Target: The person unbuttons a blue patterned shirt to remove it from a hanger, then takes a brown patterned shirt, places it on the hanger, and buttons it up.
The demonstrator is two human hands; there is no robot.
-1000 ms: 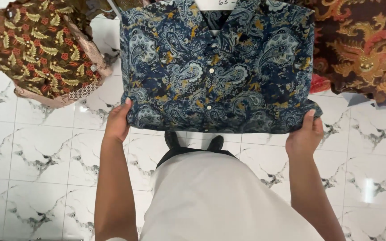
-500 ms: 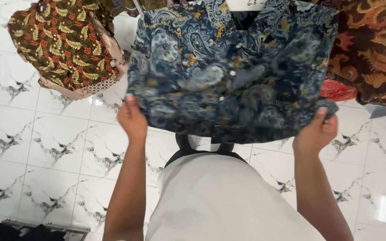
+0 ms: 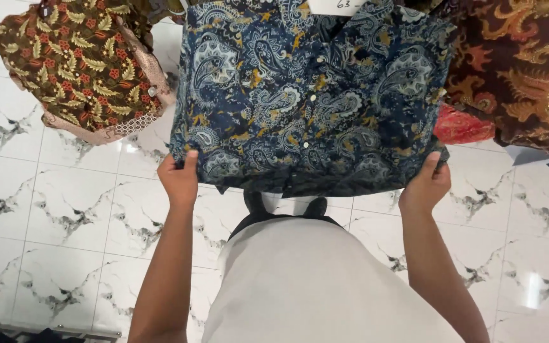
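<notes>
A dark blue shirt [image 3: 306, 95] with a pale and gold paisley print and a row of small white buttons hangs spread out in front of me. My left hand [image 3: 179, 178] grips its lower left corner. At the lower right corner my right hand [image 3: 424, 184] holds the hem. The cloth is stretched between both hands, and its collar end runs out of the top of the view. Below the hem I see my white top and the tips of my dark shoes [image 3: 287, 204].
A brown garment with a leaf and flower print [image 3: 77, 63] hangs at the upper left. A dark brown garment with orange figures [image 3: 528, 76] hangs at the right, with red cloth [image 3: 462, 127] beside it. White marbled floor tiles [image 3: 65, 209] lie below.
The view has shifted a little and the shirt now hangs flatter and wider between my hands. Both hands keep their hold on the lower corners.
</notes>
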